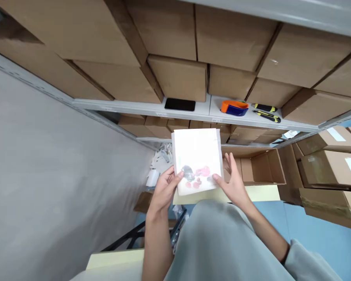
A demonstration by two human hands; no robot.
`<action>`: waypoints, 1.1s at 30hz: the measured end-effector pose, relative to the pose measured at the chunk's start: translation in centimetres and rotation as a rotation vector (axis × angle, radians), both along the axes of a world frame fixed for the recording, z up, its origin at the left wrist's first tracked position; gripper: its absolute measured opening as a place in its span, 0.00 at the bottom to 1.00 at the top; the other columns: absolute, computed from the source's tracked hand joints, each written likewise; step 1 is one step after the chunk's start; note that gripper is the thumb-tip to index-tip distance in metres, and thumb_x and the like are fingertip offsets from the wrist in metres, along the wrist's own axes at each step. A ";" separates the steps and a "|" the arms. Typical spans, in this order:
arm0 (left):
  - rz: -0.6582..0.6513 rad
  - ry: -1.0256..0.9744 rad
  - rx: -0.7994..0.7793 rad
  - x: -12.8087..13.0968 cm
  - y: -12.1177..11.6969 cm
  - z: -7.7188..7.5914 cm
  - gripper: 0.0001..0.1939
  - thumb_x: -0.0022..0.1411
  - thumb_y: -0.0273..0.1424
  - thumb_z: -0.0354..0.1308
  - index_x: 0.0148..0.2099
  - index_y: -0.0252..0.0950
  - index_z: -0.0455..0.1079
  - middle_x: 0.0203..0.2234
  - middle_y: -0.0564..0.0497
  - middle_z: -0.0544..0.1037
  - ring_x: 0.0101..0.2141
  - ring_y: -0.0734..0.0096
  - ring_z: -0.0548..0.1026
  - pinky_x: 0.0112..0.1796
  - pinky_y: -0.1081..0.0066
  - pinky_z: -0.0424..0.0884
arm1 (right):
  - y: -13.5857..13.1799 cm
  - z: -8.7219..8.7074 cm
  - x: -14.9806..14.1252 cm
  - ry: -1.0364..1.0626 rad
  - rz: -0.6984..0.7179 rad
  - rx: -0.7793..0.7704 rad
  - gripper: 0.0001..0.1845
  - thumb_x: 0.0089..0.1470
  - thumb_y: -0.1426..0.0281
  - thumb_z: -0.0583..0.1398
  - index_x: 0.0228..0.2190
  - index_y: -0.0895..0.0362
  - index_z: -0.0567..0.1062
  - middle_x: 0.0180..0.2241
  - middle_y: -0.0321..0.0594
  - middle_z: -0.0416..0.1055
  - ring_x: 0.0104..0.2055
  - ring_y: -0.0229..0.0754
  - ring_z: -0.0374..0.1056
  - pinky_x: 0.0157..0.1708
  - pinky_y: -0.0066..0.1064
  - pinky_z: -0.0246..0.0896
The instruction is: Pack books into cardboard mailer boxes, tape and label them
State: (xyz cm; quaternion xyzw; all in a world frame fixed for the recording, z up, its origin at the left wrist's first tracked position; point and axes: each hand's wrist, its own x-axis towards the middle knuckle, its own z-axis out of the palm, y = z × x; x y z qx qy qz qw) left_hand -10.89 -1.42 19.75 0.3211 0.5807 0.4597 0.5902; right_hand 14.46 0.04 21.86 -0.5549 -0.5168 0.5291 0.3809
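Between my two hands is a flat white square packet (196, 152) in a translucent sleeve, with pink and grey shapes showing near its lower edge. My left hand (166, 187) pinches the packet's lower left side, thumb on the front. On the lower right side, the thumb of my right hand (233, 181) presses on the front while its other fingers reach behind the edge. Behind and to the right of the packet stands an open cardboard box (266, 166); no contents show in the part I can see.
Cardboard boxes (175, 78) fill the shelf ahead. Along the shelf edge lie a black phone (179, 104), an orange and blue band (234, 108) and two yellow-black cutters (266, 116). More boxes (330, 168) are stacked at right. A grey wall (61, 175) bounds the left; white scraps (163, 160) lie near it.
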 end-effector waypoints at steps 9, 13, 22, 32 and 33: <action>-0.200 0.045 0.184 12.8 4.5 3.3 0.34 0.57 0.58 0.71 0.54 0.37 0.79 0.49 0.41 0.85 0.53 0.41 0.83 0.50 0.53 0.82 | 3.8 2.1 12.1 0.302 -0.112 -0.059 0.38 0.51 0.45 0.74 0.54 0.56 0.80 0.51 0.50 0.84 0.51 0.58 0.82 0.50 0.47 0.80; -0.261 0.195 0.204 16.6 6.0 2.1 0.41 0.59 0.60 0.68 0.63 0.37 0.74 0.59 0.37 0.81 0.59 0.39 0.79 0.56 0.50 0.80 | 4.2 2.1 16.7 0.180 -0.131 0.107 0.31 0.56 0.44 0.70 0.47 0.56 0.81 0.46 0.49 0.85 0.43 0.53 0.82 0.42 0.40 0.78; -0.472 1.155 0.880 22.6 9.6 8.0 0.38 0.69 0.35 0.68 0.76 0.46 0.61 0.76 0.41 0.61 0.77 0.42 0.52 0.74 0.39 0.47 | 9.2 4.7 22.7 -0.889 0.383 0.489 0.15 0.73 0.63 0.56 0.52 0.52 0.80 0.47 0.43 0.85 0.44 0.52 0.81 0.38 0.32 0.64; -0.974 1.151 0.361 22.2 12.9 -2.0 0.18 0.69 0.22 0.54 0.50 0.39 0.84 0.45 0.43 0.87 0.46 0.56 0.84 0.44 0.66 0.74 | 13.3 -2.9 21.6 -1.070 0.844 0.244 0.15 0.71 0.70 0.57 0.55 0.54 0.77 0.48 0.44 0.85 0.50 0.50 0.80 0.43 0.31 0.65; -1.009 1.177 0.311 22.5 13.1 -2.8 0.19 0.67 0.20 0.54 0.48 0.39 0.84 0.43 0.42 0.87 0.45 0.56 0.84 0.43 0.67 0.73 | 13.5 -3.7 21.2 -1.130 0.896 0.216 0.16 0.71 0.71 0.57 0.56 0.55 0.77 0.50 0.46 0.84 0.52 0.51 0.80 0.44 0.32 0.67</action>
